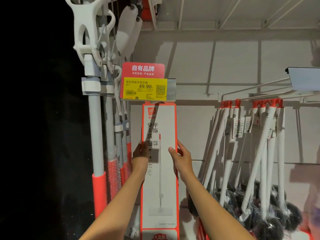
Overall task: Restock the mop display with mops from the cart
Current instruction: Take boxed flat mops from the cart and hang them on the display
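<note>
A tall white mop box with orange edges [161, 170] stands upright against the display, its top just under a yellow price tag [144, 88]. My left hand [141, 153] grips the box's left edge. On the right edge my right hand [181, 157] holds the box, thumb lying on its front face. Both arms reach up from the bottom of the view. The box's lower end runs out of view.
Grey mops with orange grips [98, 153] hang at the left beside the box. White-handled mops with dark heads [259, 153] hang from a hook rail [259, 97] at the right. A wire shelf [225, 13] is overhead. A red brand sign [142, 70] tops the price tag.
</note>
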